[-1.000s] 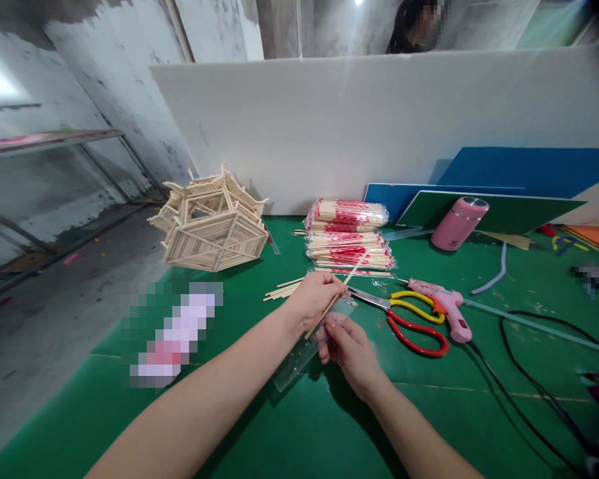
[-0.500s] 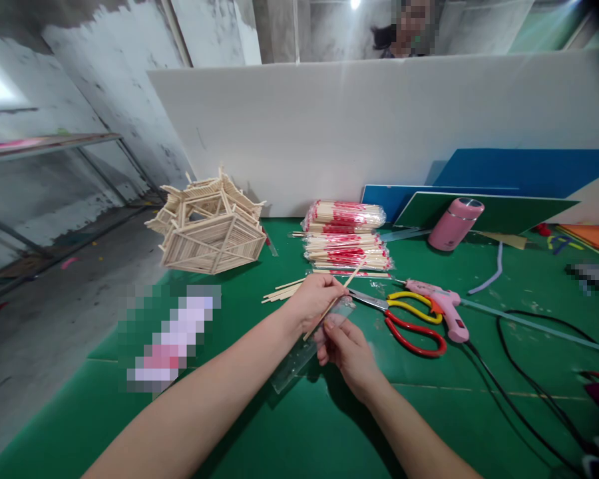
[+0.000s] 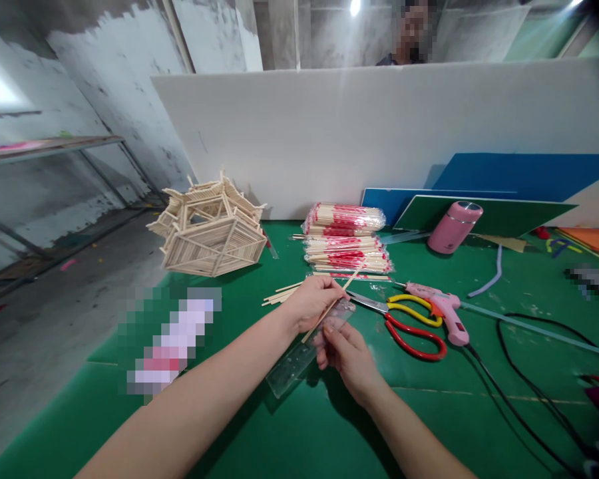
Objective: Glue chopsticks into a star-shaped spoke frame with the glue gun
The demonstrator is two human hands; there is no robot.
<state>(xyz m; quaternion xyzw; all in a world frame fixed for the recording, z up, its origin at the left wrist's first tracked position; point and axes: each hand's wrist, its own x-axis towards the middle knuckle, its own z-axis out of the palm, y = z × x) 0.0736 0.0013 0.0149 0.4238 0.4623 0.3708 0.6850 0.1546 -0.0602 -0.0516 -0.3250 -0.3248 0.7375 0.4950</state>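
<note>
My left hand is closed, its fingers pinching a thin wooden stick that slants up to the right. Just below it, my right hand is closed on a clear plastic strip, which lies slanted under the stick. Whether the right fingertips also touch the stick cannot be made out. Several loose wooden sticks lie behind my left wrist. To the right are scissors with one yellow and one red handle, their blades pointing towards my hands.
A wooden stick model stands at the left. Plastic-wrapped stick bundles lie behind my hands. A pink glue gun with a black cord, a pink flask and coloured boards are at the right. Behind a white panel is a person.
The plastic strip and the stick have shifted slightly down and to the left. Both hands keep nearly the same place and hold. The person behind the panel has moved a little.
</note>
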